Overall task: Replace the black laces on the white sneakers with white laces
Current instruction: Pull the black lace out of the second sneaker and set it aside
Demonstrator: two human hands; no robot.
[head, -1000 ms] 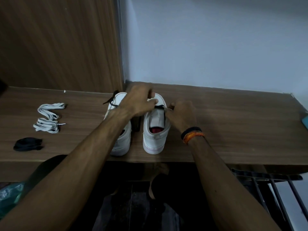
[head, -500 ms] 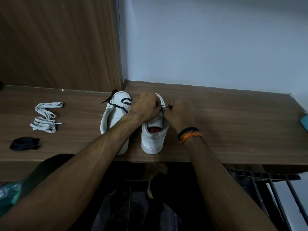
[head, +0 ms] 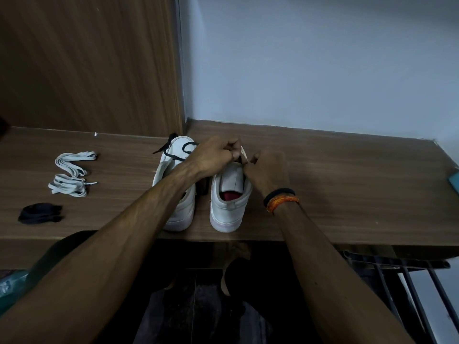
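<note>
Two white sneakers stand side by side, heels toward me, on the wooden shelf (head: 347, 184). The left sneaker (head: 173, 155) still carries a black lace (head: 185, 146) looped over its toe. Both hands work over the front of the right sneaker (head: 227, 194). My left hand (head: 216, 156) has its fingers curled tight, pinching the black lace (head: 239, 159) there. My right hand (head: 269, 170), with black and orange bands at the wrist, pinches at the same spot from the right. Most of that lace is hidden by my fingers.
Two bundles of white laces (head: 72, 173) lie at the shelf's left, with a small black bundle (head: 39, 213) nearer the front edge. A wooden panel (head: 87, 65) rises behind the left half. A teal object (head: 454, 182) sits at the far right edge; a dark rack (head: 407, 281) below.
My left hand slid right, off the left sneaker's toe, and closed into a fist over the right sneaker. The right hand moved up to meet it. The left sneaker's black lace is uncovered.
</note>
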